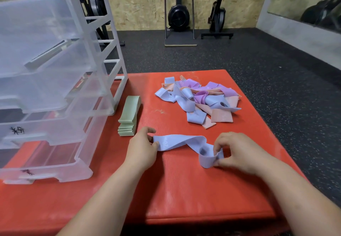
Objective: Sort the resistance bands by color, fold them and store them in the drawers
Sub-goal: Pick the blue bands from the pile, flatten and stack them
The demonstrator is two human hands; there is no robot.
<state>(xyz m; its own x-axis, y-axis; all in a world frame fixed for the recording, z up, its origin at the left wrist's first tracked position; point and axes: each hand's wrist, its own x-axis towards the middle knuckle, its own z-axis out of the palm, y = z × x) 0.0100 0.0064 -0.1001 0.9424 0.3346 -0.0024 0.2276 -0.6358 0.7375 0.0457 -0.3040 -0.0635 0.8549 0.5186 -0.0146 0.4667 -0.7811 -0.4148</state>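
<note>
Stretching across the red mat (pixel 184 189), a blue band (pixel 177 141) is pinched at either end by fingers (pixel 149 130) of the left hand (pixel 142 149) and right hand (pixel 238 152), while green bands (pixel 129 117) are stacked folded beside the drawers (pixel 55 88) and a mixed pile (pixel 197 100) is left unsorted.

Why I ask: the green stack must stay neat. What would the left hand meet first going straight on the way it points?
Likely the left hand crosses bare red mat, then meets the mixed pile; the green stack lies left of that line.
</note>
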